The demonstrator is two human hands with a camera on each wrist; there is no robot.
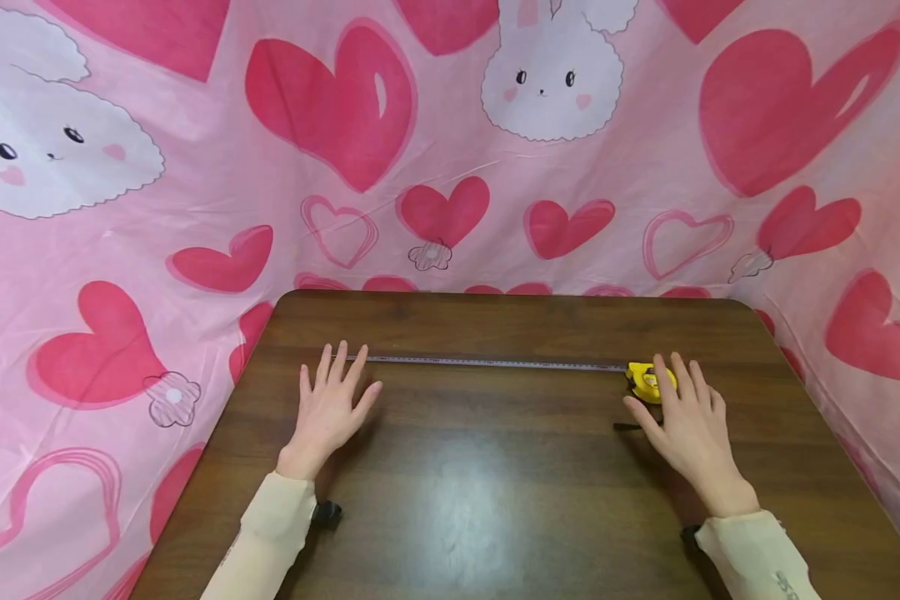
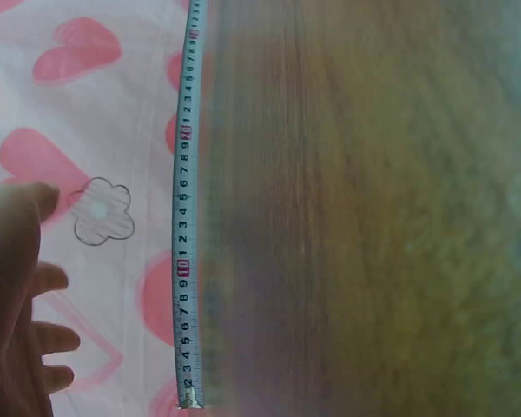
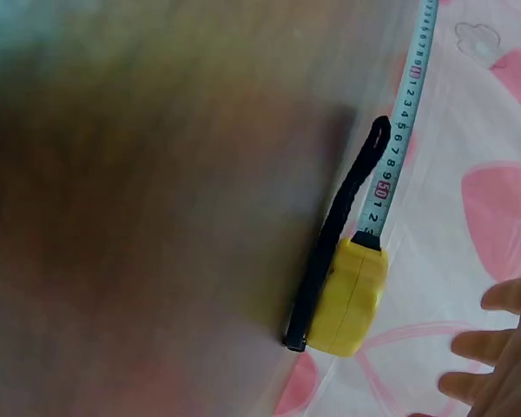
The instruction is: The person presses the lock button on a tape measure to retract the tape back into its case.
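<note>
A tape measure with a yellow case (image 1: 642, 385) lies at the right of the wooden table. Its numbered metal blade (image 1: 487, 362) runs out leftward across the far part of the table. In the right wrist view the yellow case (image 3: 347, 300) shows a black wrist strap (image 3: 334, 226) beside it. My left hand (image 1: 332, 408), fingers spread, hovers by the blade's free end; that metal end hook (image 2: 189, 400) shows in the left wrist view. With fingers spread too, my right hand (image 1: 690, 429) overlaps the case's right edge in the head view. Neither hand grips anything.
The brown wooden table (image 1: 465, 483) has rounded far corners. A pink cloth (image 1: 450, 150) with hearts and white rabbits hangs behind it and along both sides. Dark wrist cameras sit under both cream sleeves (image 1: 270, 525).
</note>
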